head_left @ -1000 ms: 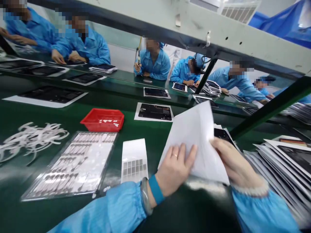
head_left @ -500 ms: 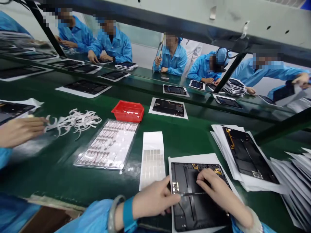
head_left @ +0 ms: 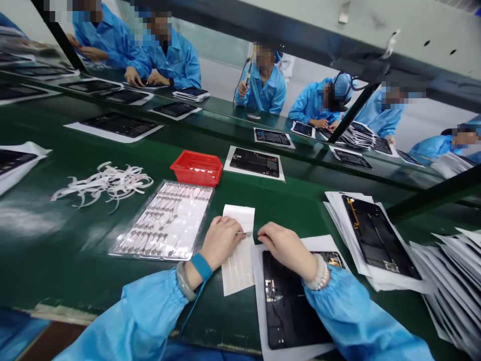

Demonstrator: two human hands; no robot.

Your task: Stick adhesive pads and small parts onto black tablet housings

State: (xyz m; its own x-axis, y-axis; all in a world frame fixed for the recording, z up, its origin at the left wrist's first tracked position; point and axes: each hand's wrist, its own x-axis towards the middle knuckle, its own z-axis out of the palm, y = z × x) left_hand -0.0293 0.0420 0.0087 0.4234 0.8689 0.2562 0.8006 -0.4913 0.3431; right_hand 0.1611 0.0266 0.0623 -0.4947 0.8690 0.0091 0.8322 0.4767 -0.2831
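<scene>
My left hand (head_left: 222, 240), with a blue wrist strap, is over the white sticker sheet (head_left: 239, 273). Its closed fingers pinch a thin metallic tool (head_left: 242, 233) whose tip points right. Just right of the sheet, my right hand (head_left: 282, 246) is closed, thumb and forefinger together; anything between them is too small to name. Below that hand and forearm, a black device panel (head_left: 289, 321) lies on white paper. Left of the sticker sheet rests a clear-covered tray (head_left: 163, 220) with rows of small parts.
A red bin (head_left: 196, 168) stands behind the tray, and curled white strips (head_left: 108, 183) lie to its left. At right are stacked panels on paper (head_left: 383, 238) and a paper pile (head_left: 447, 286). Co-workers in blue sit across the bench, beyond more panels.
Both my hands have left the black panel, moving up and left to the sticker sheet. The thin tool now shows in my left hand. The other person's hand at far left is gone from view.
</scene>
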